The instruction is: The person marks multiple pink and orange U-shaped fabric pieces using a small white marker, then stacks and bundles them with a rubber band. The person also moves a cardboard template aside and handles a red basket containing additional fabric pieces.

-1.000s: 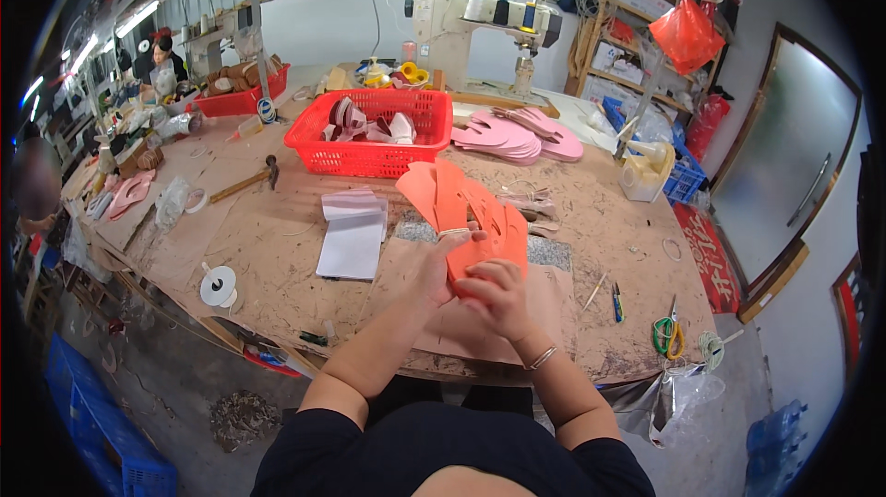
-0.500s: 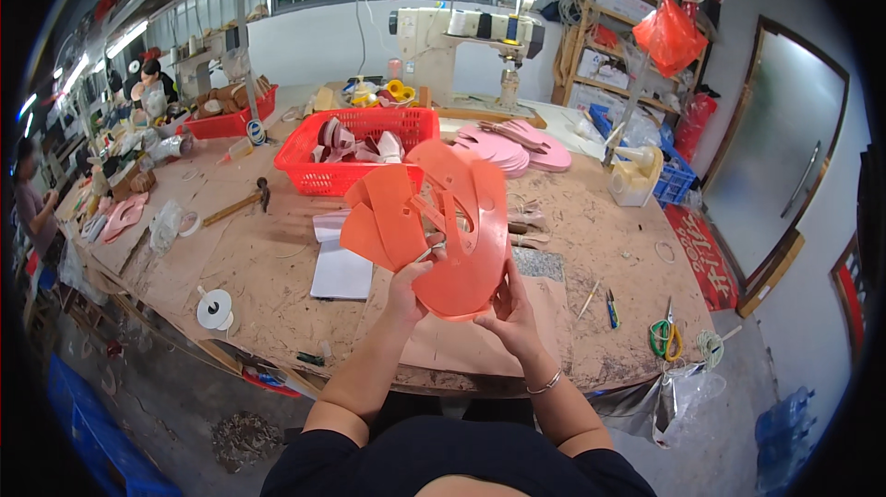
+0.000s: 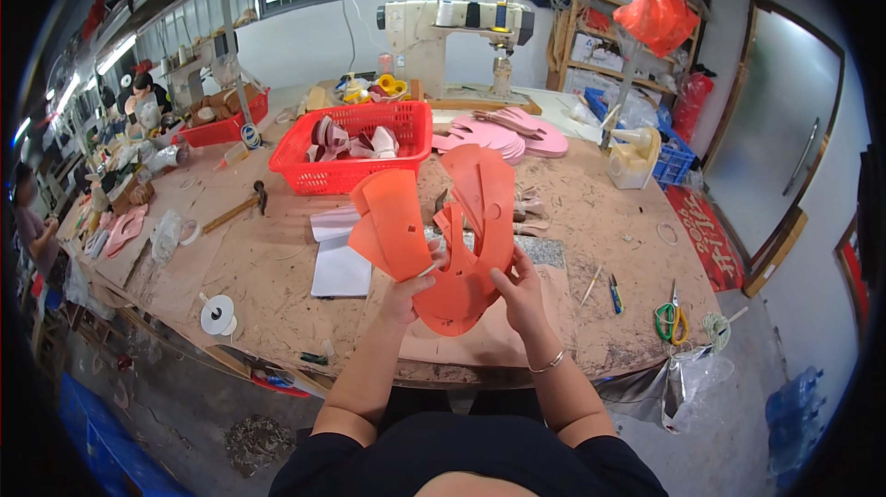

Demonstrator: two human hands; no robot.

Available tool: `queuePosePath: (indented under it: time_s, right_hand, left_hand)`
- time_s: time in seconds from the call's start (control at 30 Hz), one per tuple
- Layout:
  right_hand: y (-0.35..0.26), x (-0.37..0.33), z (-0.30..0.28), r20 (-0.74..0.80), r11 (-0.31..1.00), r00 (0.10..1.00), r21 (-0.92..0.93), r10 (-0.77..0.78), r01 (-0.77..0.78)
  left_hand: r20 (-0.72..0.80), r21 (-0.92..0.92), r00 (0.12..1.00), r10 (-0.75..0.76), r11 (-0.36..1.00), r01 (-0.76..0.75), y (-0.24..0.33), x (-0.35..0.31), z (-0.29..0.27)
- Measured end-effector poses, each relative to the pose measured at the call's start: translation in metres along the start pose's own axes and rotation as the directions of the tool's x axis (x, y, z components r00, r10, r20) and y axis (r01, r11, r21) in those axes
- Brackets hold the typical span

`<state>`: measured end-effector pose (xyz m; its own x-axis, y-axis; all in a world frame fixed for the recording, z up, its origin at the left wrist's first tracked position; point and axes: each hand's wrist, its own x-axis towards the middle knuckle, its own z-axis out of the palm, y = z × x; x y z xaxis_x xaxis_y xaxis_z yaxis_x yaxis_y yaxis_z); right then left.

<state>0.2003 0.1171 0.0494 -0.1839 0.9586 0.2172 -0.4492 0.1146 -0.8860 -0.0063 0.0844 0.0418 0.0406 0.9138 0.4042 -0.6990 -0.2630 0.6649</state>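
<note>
Both my hands hold a fanned stack of orange shoe-upper pieces (image 3: 458,299) above the bench. They are flat, U-shaped cuts with small holes, their arms pointing away from me. My left hand (image 3: 404,298) pinches the left side of the stack, its fingertips showing at the inner gap. My right hand (image 3: 524,299) grips the right edge, thumb on top and the other fingers partly hidden. Beneath the stack lies brown sheet material on the bench (image 3: 305,335). A white notepad (image 3: 345,266) lies left of the pieces, and small strap-like parts (image 3: 528,211) lie partly behind them.
A red basket (image 3: 351,181) with cut parts and a pink stack of cut pieces (image 3: 494,142) lie beyond my hands. A hammer (image 3: 233,213) and white spool (image 3: 218,314) are left; scissors (image 3: 672,322) and a pen-like tool (image 3: 616,294) right. A sewing machine (image 3: 420,31) stands behind.
The orange pieces have tilted and spread, so their two arms now stand apart with a wider gap between them. My right hand has moved slightly up along the right edge.
</note>
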Motion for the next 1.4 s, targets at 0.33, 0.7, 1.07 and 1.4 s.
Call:
queuePosePath:
  time_s: [0.33,0.7,1.07,1.4]
  right_hand:
    - [0.014,-0.015,0.012,-0.006,0.887,0.944,-0.343,-0.330,0.308]
    - [0.003,-0.074,0.035,0.780,0.424,0.484,-0.312,-0.396,0.850]
    - [-0.057,0.004,0.059,0.794,-0.005,0.508,-0.540,-0.333,0.842]
    - [-0.071,0.025,0.052,0.888,-0.107,0.418,-0.443,-0.194,0.890]
  left_hand:
    - [-0.439,0.206,0.888,0.137,0.977,-0.049,-0.040,0.015,0.009]
    - [0.106,-0.207,0.918,-0.382,0.894,0.396,-0.014,0.010,-0.019]
    - [-0.045,-0.142,0.938,-0.343,0.932,0.333,0.034,-0.025,0.064]
    - [0.052,0.084,0.881,-0.470,0.881,0.465,0.028,-0.024,0.055]
